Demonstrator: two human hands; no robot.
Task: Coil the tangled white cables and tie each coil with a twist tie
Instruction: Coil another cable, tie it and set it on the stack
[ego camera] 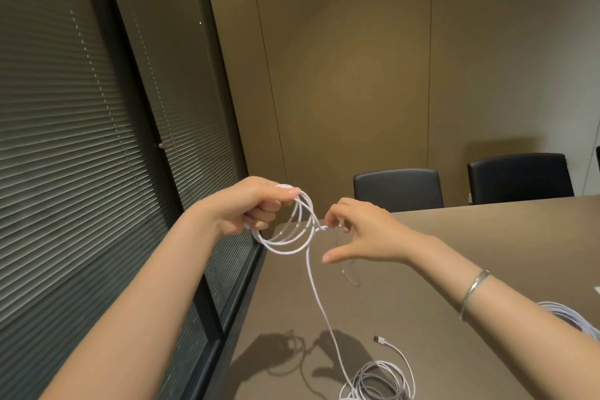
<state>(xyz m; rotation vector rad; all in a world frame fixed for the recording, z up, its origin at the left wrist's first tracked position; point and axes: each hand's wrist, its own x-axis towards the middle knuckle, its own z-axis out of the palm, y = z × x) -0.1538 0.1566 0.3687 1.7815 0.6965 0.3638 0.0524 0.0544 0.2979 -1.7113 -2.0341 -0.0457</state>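
Head view: nearest, a loose pile of white cable (378,378) lies on the brown table (470,237). One strand rises to the coil (293,226) gripped in the left hand (251,206); the right hand (358,230) pinches that coil's far side. Beyond stand black chairs (397,188).

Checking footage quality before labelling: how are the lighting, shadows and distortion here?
Head view: dim, warm room light; the left hand and right hand with the cable coil cast soft dark shadows on the table; wide-angle lens bends the window blinds and wall lines; hands look slightly soft.
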